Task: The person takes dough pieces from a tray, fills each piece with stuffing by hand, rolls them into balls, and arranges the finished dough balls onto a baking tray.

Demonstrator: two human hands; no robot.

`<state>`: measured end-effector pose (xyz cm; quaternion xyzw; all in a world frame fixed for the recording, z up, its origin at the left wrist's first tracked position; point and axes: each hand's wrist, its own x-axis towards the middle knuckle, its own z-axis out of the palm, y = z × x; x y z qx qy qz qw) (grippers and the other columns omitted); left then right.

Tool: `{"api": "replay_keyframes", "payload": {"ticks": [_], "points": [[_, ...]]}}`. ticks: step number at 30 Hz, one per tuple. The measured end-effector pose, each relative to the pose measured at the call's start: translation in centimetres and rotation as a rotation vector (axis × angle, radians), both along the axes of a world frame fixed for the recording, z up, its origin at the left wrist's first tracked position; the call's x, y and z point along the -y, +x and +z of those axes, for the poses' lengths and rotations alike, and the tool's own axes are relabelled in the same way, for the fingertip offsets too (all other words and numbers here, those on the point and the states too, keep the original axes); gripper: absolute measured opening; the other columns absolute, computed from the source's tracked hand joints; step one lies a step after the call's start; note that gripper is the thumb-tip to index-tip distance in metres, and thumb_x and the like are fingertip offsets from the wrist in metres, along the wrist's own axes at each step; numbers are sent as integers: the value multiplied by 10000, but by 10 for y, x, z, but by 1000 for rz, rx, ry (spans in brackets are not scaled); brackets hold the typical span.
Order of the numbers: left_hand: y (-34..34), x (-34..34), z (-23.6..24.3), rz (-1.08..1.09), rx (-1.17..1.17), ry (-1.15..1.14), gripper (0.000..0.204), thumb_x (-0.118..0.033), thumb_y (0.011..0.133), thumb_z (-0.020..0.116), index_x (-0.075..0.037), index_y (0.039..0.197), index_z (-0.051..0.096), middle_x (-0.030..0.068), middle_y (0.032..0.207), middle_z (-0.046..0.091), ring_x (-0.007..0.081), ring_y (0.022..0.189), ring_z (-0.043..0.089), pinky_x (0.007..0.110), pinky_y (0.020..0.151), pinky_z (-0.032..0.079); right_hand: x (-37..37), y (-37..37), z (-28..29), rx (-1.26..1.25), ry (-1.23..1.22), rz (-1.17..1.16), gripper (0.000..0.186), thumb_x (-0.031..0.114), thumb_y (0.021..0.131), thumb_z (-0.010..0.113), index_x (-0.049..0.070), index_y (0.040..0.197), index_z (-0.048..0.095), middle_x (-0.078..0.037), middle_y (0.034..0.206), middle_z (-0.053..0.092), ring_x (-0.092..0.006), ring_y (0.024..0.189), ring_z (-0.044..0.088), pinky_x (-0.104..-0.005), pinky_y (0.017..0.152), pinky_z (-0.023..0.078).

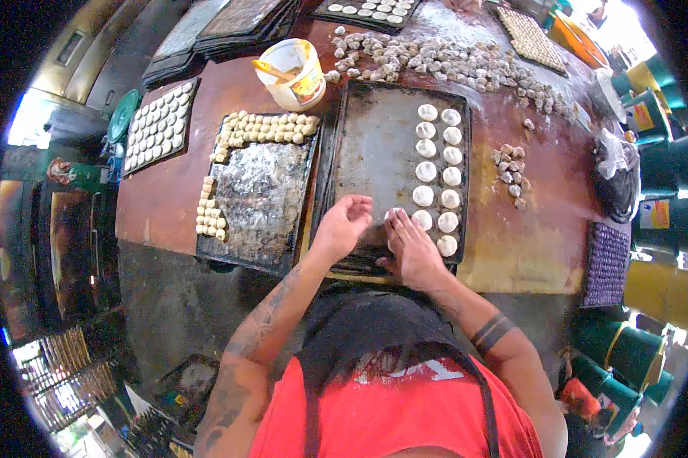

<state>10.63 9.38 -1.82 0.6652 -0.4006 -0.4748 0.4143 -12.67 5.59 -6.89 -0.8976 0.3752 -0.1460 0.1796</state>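
Note:
A dark metal baking tray (374, 145) lies in front of me, with two columns of white flattened dough rounds (425, 172) along its right side. My right hand (416, 248) rests on the tray at the near end of these columns, fingers stretched out flat; a bit of white dough shows at its fingertips, mostly covered. My left hand (345, 227) hovers over the tray's near left part, thumb and fingers apart, with nothing in it. Left of it, a second floury tray (260, 191) holds small cream dough balls (271, 127) along its far and left edges.
A white bucket (294, 84) with an orange-handled tool stands behind the trays. Brownish filling balls (451, 61) spread over the far table, with a smaller pile (510, 164) at right. Filled trays sit at far left (161, 126), far right (531, 38) and right edge (607, 263).

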Motion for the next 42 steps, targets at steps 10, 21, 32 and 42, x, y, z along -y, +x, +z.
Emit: {"api": "replay_keyframes", "payload": {"ticks": [10,21,32,42], "points": [[148,-54,-26,214,456,65,225,-156,934,722,-40,1127,718,87,967,747,184,893,696,330,828,550,179,-207,-32,-231,-282,-828,205,104,975,627,57,1170,668,-131,1091,692,-313,1017,660,-440,903,536],[325,-87,-46,286,1482,499,182,-216,825,737,-67,928,717,150,996,734,343,959,706,452,828,567,79,-167,15,1206,870,-1185,157,279,1018,635,124,1014,657,62,748,561,-68,562,513,-220,453,387],[44,14,48,297,-651,-100,235,-37,952,709,14,1155,602,112,1011,704,153,814,678,267,722,582,26,87,152,513,461,-75,311,97,881,778,24,1165,674,-89,1065,729,-179,959,709,-323,868,555],[16,15,62,80,-755,-132,306,-48,1009,634,-3,1308,588,94,1205,685,180,1090,665,331,947,570,38,76,155,466,212,-70,502,6,874,747,34,1357,615,-74,1134,594,-162,968,614,-312,853,536]]}}
